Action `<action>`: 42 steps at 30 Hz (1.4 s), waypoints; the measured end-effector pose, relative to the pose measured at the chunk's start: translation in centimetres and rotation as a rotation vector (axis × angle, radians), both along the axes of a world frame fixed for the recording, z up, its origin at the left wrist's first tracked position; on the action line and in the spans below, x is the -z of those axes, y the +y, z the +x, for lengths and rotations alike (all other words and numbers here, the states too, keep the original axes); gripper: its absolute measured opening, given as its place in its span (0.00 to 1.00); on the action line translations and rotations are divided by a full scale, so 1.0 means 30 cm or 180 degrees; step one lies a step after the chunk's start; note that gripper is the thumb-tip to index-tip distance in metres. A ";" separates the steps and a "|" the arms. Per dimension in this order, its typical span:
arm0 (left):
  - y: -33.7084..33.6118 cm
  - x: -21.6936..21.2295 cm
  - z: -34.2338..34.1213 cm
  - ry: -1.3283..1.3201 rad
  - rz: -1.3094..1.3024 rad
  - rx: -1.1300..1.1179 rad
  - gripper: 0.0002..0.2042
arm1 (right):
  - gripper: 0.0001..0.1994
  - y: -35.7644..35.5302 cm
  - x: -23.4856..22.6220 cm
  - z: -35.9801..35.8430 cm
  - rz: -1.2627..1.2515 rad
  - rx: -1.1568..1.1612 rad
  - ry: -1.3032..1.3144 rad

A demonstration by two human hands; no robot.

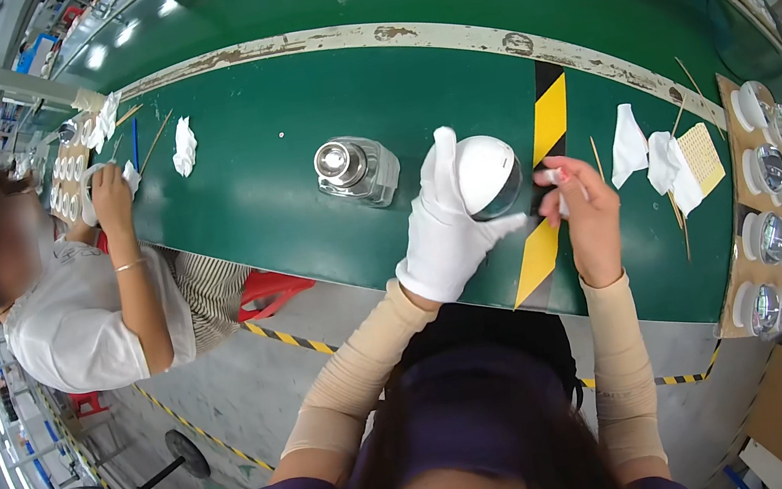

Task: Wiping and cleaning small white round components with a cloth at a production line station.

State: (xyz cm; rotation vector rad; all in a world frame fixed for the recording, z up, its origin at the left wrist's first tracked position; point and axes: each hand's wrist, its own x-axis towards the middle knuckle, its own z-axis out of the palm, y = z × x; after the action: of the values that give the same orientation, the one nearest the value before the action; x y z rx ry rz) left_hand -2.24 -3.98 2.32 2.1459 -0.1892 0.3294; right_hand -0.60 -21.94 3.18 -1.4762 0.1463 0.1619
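Note:
My left hand wears a white glove and is closed round a clear globe with a white round base. The globe is held above the green table, its white side turned up and its clear dome toward my right hand. Bare and just right of the globe, my right hand has its fingers pinched on a small white wad, which looks like cloth and is partly covered by the fingers. The two hands are apart. Left of the globe stands a clear square bottle with a metal top.
White cloths, thin sticks and a yellow perforated sheet lie to the right. Beyond them, a brown board carries several clear globes. Yellow-black tape crosses the table. A co-worker sits at the left.

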 end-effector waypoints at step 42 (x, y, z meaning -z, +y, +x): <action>-0.047 0.012 -0.052 -0.0246 0.0076 -0.0559 0.45 | 0.46 -0.024 0.011 0.039 -0.1802 -0.1585 -0.1505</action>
State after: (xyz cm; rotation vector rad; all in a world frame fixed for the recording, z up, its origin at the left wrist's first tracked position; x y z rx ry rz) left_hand -3.80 -5.38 1.95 2.1799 -0.0484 0.5144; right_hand 0.58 -22.66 2.86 -2.0528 -0.6093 0.1748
